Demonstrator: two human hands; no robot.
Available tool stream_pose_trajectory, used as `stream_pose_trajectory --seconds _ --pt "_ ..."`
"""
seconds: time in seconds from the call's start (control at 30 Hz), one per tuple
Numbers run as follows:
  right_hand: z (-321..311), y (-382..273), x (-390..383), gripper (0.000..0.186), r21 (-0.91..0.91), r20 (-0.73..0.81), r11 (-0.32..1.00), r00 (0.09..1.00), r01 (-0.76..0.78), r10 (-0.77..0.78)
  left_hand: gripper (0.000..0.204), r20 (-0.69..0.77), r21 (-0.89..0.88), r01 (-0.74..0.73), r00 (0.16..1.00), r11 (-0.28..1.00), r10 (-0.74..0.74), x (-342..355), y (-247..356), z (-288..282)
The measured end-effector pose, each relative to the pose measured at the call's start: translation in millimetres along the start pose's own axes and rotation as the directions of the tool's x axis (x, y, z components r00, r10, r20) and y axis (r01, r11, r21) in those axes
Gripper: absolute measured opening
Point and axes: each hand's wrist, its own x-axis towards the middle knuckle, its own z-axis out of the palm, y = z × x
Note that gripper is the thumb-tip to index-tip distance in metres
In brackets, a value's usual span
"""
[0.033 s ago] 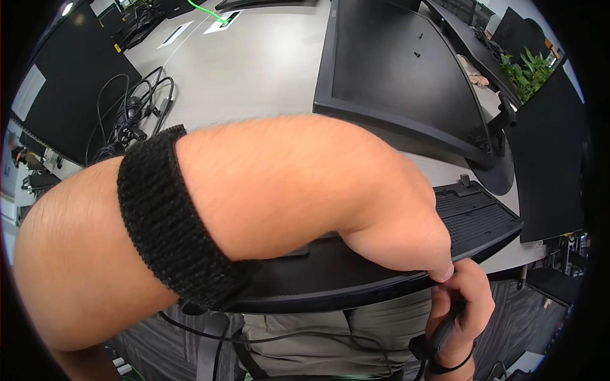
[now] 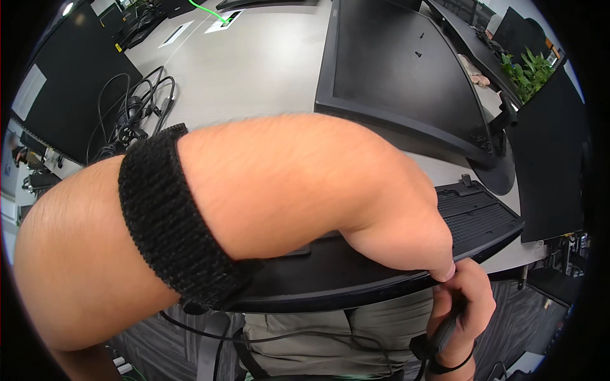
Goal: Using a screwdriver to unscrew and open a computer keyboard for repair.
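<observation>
1. The left hand [image 2: 406, 235] reaches across from the left, its wrist sharply bent over the front edge of a broad black panel [image 2: 343, 270]. The thumb tip shows at that edge; the other fingers are hidden, so I cannot tell whether they are spread or pinching something.
2. The right hand [image 2: 471, 295] is just beside that thumb, fingers curled inward around a slim, dark elongated piece [image 2: 447, 331] with a smooth, matt look. Its upper end is hidden by the fingers.
3. The panel lies at the near edge of the pale, smooth table [image 2: 254, 70], under the left forearm – smooth and gently bowed along its glossy front rim, ribbed with fine slots toward its right end.
4. A wide black band [image 2: 175, 216] of coarse, knitted-looking fabric wraps the left forearm; a thin dark strap [image 2: 452, 367] circles the right wrist.
5. Beyond the arm, a flat black monitor [image 2: 406, 76] tilts back, two tiny dark bits [image 2: 418, 54] on its matt screen.
6. At left, black cables [image 2: 143, 111] lie in loose loops. Below are creased khaki trousers [image 2: 298, 327] and streaked grey carpet [image 2: 162, 346].
</observation>
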Motion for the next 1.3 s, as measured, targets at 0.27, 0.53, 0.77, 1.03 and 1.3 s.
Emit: stream_pose_trajectory --seconds 0.27,0.53,0.77,1.03,1.3 --pt "0.8 -1.3 2.1 0.017 0.007 -0.024 1.000 1.000 -0.004 0.004 0.075 0.065 0.057 -0.072 0.996 0.996 0.069 5.3 18.1 -6.0" --pt "0.3 1.8 -2.6 0.017 0.049 -0.011 0.998 0.999 -0.038 0.039 0.077 0.061 0.053 -0.124 0.991 0.991 0.120 10.9 23.4 -5.8" --pt "0.6 2.3 -4.7 0.020 0.076 -0.013 0.997 0.999 -0.036 0.037 0.078 0.060 0.048 -0.149 0.987 0.988 0.146 12.8 25.1 -6.3" --pt "-1.7 7.8 -6.2 0.020 0.123 0.027 0.991 0.998 -0.059 0.056 0.080 0.046 0.046 -0.160 0.986 0.986 0.158 14.7 19.5 -5.4" --pt "-0.8 20.6 -17.0 0.021 0.190 -0.001 0.977 0.995 -0.099 0.101 0.081 0.042 0.055 -0.189 0.982 0.981 0.186 12.1 -4.0 -6.3"
